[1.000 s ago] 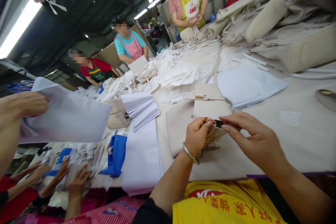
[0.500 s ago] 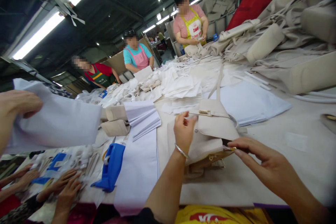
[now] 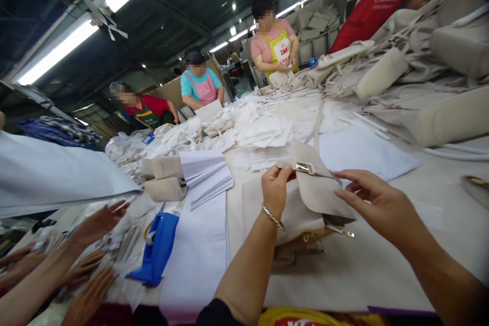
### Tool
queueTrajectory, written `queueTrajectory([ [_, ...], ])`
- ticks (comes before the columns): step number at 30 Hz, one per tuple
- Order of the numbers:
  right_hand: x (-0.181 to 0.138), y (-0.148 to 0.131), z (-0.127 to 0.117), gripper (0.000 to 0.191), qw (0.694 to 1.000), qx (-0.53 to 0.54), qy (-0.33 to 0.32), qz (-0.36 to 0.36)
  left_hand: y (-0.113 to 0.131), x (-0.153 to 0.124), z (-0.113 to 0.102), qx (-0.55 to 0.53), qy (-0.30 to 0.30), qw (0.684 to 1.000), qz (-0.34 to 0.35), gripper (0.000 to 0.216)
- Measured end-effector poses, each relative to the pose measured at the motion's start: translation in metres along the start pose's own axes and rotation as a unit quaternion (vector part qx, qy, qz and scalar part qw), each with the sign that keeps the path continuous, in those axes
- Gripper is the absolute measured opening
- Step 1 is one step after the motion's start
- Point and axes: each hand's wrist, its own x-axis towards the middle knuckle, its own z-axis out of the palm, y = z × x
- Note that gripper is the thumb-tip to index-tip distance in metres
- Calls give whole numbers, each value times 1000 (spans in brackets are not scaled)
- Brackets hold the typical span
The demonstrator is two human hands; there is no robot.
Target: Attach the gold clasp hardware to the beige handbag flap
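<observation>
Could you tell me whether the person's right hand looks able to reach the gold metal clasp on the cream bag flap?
Probably yes: the right hand hovers open beside the gold metal clasp, with nothing between them; the left hand pinches the cream bag flap on the other side.

The handbag (image 3: 305,209) lies on the table (image 3: 439,244) between the left hand (image 3: 275,186) and the right hand (image 3: 376,204). Left of it sits a paper stack (image 3: 206,173), with the tape dispenser (image 3: 156,249) nearer and further left. Behind lie loose sheets (image 3: 260,130); a bag pile (image 3: 412,76) fills the far right
</observation>
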Motion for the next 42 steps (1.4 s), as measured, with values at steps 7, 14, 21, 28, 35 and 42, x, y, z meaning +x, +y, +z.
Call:
queueTrajectory([
  [7,24,-35,21,19,999,-10,16,-47,6,-23,7,6,-49,998,25,21],
  [14,25,-37,23,12,980,-181,4,-83,5,-35,14,255,-51,952,160,23],
  [21,17,-43,9,7,936,-343,-26,-69,4,-47,25,329,-94,892,296,17],
  [28,11,-47,2,13,873,-479,-48,-77,-4,-51,29,374,-132,864,310,20],
  [35,22,-29,-5,7,969,-245,-19,12,-3,-52,25,302,-94,904,286,19],
  [42,26,15,-6,16,968,134,-26,212,-12,-47,15,126,-53,987,87,22],
])
